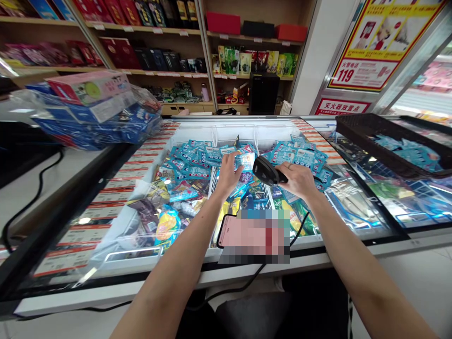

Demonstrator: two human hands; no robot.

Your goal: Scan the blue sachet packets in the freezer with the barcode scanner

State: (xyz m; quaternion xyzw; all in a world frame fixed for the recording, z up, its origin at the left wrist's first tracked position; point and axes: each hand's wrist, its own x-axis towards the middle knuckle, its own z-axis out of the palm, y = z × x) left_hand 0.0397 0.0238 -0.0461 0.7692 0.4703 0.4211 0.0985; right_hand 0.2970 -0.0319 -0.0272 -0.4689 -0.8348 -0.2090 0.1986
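Note:
My right hand (298, 180) grips a black handheld barcode scanner (265, 171), its head turned left. A bright patch lies on a small blue packet (247, 161) in front of the scanner. My left hand (229, 173) holds that packet by its left side, with fingers and thumb around the edge. Beneath both hands, many similar blue packets (193, 157) are piled inside the chest freezer (243, 131), on both sides of a white wire divider (213, 181). A phone (228, 231) with a pink screen lies at the freezer's front, partly blurred out.
Bagged blue boxes (95, 113) rest on the freezer's left side. A dark basket (374, 143) with blue packets stands on the right. The scanner's black cable (300, 228) runs down over the front edge. Shelves of goods (176, 73) stand behind.

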